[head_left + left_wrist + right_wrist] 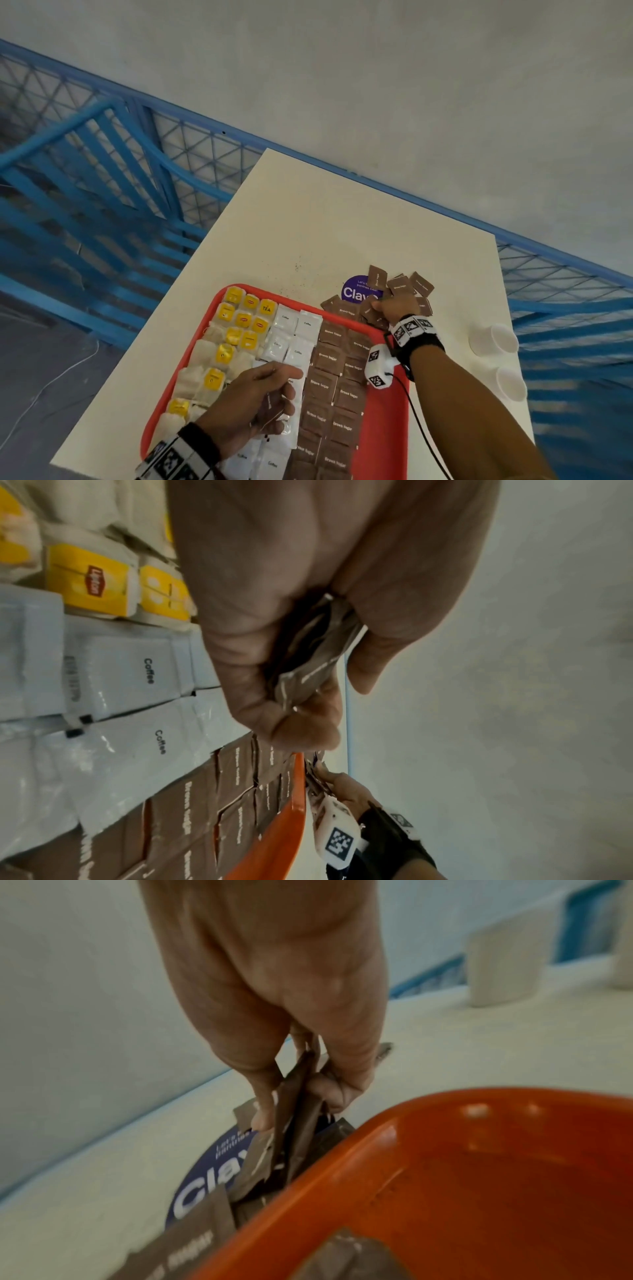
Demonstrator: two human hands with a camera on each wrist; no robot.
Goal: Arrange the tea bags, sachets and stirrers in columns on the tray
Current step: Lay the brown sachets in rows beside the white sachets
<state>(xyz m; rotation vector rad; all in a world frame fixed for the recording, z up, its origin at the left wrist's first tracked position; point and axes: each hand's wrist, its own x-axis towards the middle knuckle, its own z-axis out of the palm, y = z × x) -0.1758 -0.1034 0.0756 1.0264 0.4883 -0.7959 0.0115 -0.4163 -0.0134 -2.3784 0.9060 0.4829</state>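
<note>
Left hand (308,615) over the red tray (387,428), grip closed on a brown sugar sachet (308,664). Right hand (394,306) grip pinches sachets from the loose pile (400,286) on the desk (342,222), just beyond the tray's far rim.

My left hand (253,401) hovers low, fingers curled, pinching a sachet (308,653) against the thumb. My right arm is stretched forward; right hand (397,308) points down, fingertips gripping sachets (298,1110).

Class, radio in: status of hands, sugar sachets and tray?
Left hand holds brown sachets above tray. Right hand pinches sachets from loose pile beyond it. Nothing blocking.
</note>
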